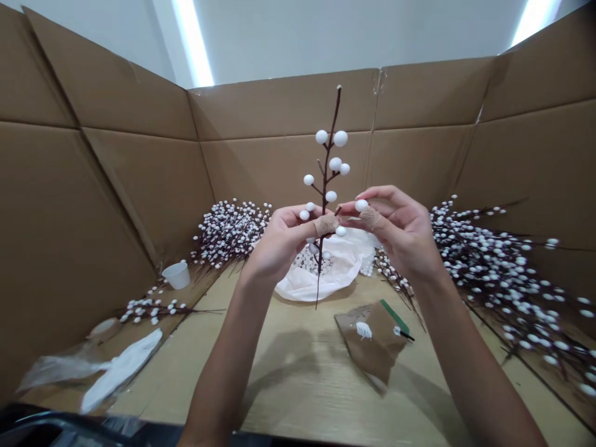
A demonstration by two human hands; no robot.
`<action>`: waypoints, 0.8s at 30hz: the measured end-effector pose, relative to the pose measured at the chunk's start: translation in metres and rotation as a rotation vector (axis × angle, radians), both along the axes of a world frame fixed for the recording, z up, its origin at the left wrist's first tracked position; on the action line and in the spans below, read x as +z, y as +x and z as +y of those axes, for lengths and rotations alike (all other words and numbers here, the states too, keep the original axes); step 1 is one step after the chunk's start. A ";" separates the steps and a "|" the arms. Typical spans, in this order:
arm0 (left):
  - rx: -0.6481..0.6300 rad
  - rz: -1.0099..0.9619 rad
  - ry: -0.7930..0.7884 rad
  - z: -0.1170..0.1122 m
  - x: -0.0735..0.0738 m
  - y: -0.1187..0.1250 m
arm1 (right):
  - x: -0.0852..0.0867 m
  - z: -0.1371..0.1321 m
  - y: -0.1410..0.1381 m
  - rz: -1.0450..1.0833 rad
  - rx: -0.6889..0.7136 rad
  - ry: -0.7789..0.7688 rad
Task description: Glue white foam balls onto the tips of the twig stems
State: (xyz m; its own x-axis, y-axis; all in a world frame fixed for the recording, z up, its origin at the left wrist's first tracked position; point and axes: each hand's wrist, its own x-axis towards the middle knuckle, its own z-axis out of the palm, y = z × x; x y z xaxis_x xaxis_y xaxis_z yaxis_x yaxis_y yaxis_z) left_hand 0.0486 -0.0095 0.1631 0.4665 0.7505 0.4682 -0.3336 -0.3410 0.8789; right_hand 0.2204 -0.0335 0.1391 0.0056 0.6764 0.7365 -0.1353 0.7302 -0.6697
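Note:
A thin brown twig (327, 155) studded with white foam balls stands upright in front of me. My left hand (284, 239) pinches its stem at mid-height, the thumb wrapped in tan tape. My right hand (400, 230) is beside it, its taped fingertips pinched on a single white ball (361, 205) close to a side stub of the twig. Below the hands lies a white plastic bag (335, 270) holding loose white balls.
Heaps of finished white-ball branches lie at the right (507, 273) and back left (230, 230). A small white cup (177, 274), a brown paper scrap with white glue (370, 338) and crumpled plastic (118, 369) rest on the table. Cardboard walls (93, 205) enclose the table.

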 end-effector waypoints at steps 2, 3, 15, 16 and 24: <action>-0.004 0.022 0.006 0.000 -0.001 0.003 | 0.002 -0.004 0.001 -0.013 0.018 -0.016; -0.009 0.033 0.012 0.000 -0.001 0.004 | 0.002 -0.005 0.002 -0.020 0.027 -0.023; 0.022 0.148 0.070 -0.003 -0.002 0.002 | 0.001 -0.006 0.010 -0.045 0.041 -0.037; 0.026 0.154 0.071 -0.003 -0.002 0.002 | 0.001 -0.006 0.010 -0.049 0.041 -0.033; 0.060 0.217 0.108 -0.002 -0.002 0.000 | 0.001 -0.006 0.013 -0.096 0.013 -0.022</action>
